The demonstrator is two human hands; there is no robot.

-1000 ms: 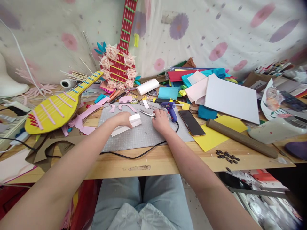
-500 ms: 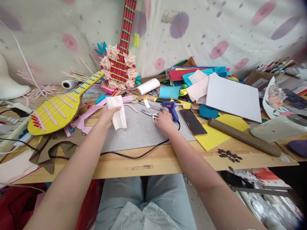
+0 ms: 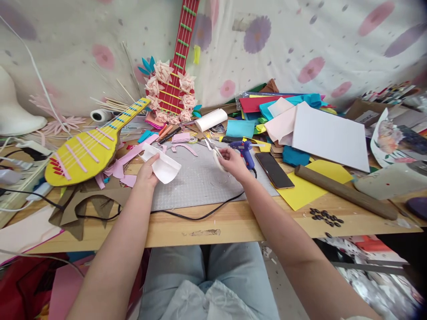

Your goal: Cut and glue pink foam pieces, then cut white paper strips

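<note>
Going by the mat [image 3: 196, 191]: way off to its left there's a power strip [image 3: 23, 189] with plugs in it, then a yellow lute [image 3: 80, 158] lying on the desk, neck angled up toward the back. Cut-up brown card [image 3: 75, 209] sits in front of the lute, left of the mat, and some pink scraps [image 3: 115, 169] lie between the lute and the mat.

Left hand [image 3: 148, 173] is over the mat's left edge, pinching a creased bit of white paper [image 3: 167, 166] with the thumb on top. The paper's tilted over the left part of the mat. Behind the mat, the red guitar [image 3: 171, 95] leans on the curtain with pale paper flowers around its body, and a white roll [image 3: 211, 119] lies to the right of it.

Right hand [image 3: 235, 164] is over the right half of the mat, closed around the white handles of the scissors [image 3: 218, 161], blades pointing to the back. Just beyond that hand, a blue glue gun [image 3: 246, 153] lies at the mat's back right. Phone's [image 3: 274, 170] on the mat's right edge, next to a yellow sheet [image 3: 296, 195]. Further right of the mat: white board [image 3: 330, 135], black beads [image 3: 325, 217], brown tube [image 3: 345, 192], pale jar [image 3: 387, 181].
</note>
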